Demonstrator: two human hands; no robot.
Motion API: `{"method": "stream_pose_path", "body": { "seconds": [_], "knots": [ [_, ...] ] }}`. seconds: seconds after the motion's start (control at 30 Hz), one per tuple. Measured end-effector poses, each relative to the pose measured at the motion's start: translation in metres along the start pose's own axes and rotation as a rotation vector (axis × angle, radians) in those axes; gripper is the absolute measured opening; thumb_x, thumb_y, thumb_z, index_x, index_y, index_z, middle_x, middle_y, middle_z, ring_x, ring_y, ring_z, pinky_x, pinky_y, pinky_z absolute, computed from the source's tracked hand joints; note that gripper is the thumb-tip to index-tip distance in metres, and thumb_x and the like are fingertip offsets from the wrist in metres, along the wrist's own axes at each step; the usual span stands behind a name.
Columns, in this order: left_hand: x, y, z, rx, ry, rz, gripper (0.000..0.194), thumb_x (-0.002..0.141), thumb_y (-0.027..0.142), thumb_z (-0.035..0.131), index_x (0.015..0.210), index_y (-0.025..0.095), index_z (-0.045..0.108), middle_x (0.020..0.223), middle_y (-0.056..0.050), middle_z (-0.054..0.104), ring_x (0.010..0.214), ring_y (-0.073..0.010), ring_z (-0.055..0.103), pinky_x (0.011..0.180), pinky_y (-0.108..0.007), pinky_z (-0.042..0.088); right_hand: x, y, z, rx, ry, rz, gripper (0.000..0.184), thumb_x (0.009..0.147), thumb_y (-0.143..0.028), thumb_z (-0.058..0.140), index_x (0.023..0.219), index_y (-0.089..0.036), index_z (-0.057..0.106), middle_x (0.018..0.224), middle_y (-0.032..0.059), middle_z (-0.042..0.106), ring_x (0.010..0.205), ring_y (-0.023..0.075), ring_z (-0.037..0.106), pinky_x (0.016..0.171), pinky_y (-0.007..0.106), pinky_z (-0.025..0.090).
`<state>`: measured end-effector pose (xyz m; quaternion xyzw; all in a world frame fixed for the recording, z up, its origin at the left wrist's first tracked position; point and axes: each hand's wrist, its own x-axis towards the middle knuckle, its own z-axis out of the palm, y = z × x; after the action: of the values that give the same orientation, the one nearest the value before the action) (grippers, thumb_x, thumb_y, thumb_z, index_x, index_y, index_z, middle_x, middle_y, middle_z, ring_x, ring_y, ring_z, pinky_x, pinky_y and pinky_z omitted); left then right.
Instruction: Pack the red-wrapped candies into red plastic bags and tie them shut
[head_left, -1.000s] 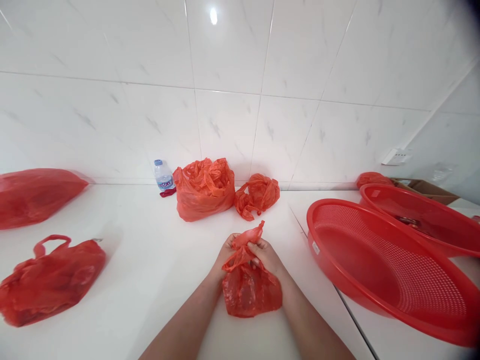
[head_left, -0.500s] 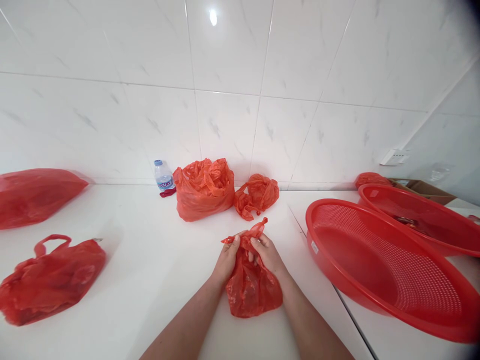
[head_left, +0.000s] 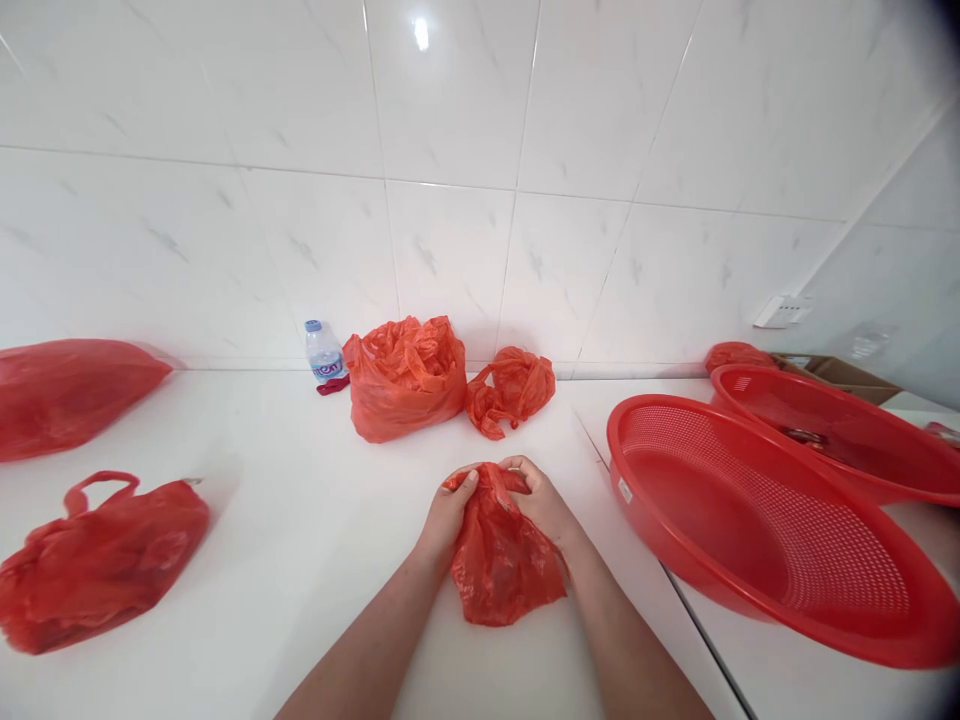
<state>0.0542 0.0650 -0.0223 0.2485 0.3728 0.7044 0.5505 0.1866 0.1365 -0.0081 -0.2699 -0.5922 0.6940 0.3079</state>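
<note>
A thin red plastic bag (head_left: 506, 570) hangs down from both hands at the front middle, over the white table. My left hand (head_left: 448, 512) is closed on the bag's gathered top, its thumb lying over the plastic. Opposite it, my right hand (head_left: 544, 505) pinches the other side of the same top between thumb and fingers. What the bag contains, if anything, cannot be made out. Behind the hands sit a small crumpled red bag (head_left: 525, 385) and a larger red bag (head_left: 405, 395) stuffed with more red plastic.
Two red perforated baskets, a near one (head_left: 712, 500) and a far one (head_left: 847, 430), stand at the right. A water bottle (head_left: 324, 355) is by the tiled wall. On the left lie a handled red bag (head_left: 112, 560) and a long red bag (head_left: 75, 395). A cardboard box (head_left: 840, 375) stands back right.
The pointed end of plastic that stuck up above my hands has been folded down out of sight. My right hand has shifted its grip at the bag's top. The view has turned slightly right.
</note>
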Motion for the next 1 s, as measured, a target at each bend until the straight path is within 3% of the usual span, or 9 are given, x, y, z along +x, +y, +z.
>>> {"method": "stream_pose_path", "body": {
  "seconds": [0.1,0.3,0.43,0.67,1.0],
  "knots": [
    [-0.001,-0.001,-0.001,-0.048,-0.008,0.03,0.022,0.076,0.033,0.069,0.088,0.019,0.057,0.076,-0.001,0.065,0.065,-0.0139,0.061,0.065,-0.026,0.047,0.002,0.002,-0.001,-0.247,0.132,-0.053,0.042,0.067,-0.025,0.067,0.107,-0.027,0.055,0.076,-0.0044,0.06,0.064,0.0133,0.056,0.06,0.026,0.045],
    [-0.004,-0.003,-0.001,-0.041,-0.126,-0.011,0.027,0.071,0.03,0.074,0.076,0.018,0.05,0.065,0.003,0.059,0.054,-0.0101,0.055,0.054,-0.021,0.04,0.005,0.009,-0.007,-0.517,0.296,-0.104,0.015,0.068,-0.021,0.054,0.079,-0.021,0.065,0.078,-0.0004,0.066,0.073,0.0166,0.059,0.066,0.027,0.043],
    [-0.004,-0.003,0.0,-0.007,-0.189,-0.013,0.024,0.072,0.028,0.073,0.075,0.017,0.052,0.071,0.001,0.062,0.058,-0.0103,0.056,0.058,-0.022,0.041,0.008,0.012,-0.01,-0.461,0.317,-0.116,0.016,0.067,-0.021,0.052,0.077,-0.02,0.065,0.074,-0.0002,0.065,0.069,0.0156,0.056,0.064,0.026,0.042],
    [-0.002,-0.004,-0.003,0.024,-0.163,-0.018,0.019,0.074,0.028,0.072,0.078,0.017,0.057,0.073,0.0,0.063,0.061,-0.0115,0.057,0.062,-0.024,0.042,0.01,0.009,-0.012,-0.113,0.237,-0.071,0.018,0.059,-0.018,0.056,0.075,-0.018,0.063,0.071,-0.0016,0.061,0.061,0.0121,0.051,0.057,0.024,0.04],
    [-0.002,-0.002,-0.001,-0.058,-0.118,-0.009,0.025,0.069,0.028,0.076,0.076,0.017,0.055,0.073,0.001,0.061,0.062,-0.0124,0.058,0.061,-0.025,0.043,0.009,0.01,-0.011,-0.159,0.21,-0.04,0.014,0.057,-0.015,0.059,0.07,-0.017,0.063,0.066,-0.0022,0.062,0.061,0.0134,0.053,0.057,0.025,0.042]
  ]
}}
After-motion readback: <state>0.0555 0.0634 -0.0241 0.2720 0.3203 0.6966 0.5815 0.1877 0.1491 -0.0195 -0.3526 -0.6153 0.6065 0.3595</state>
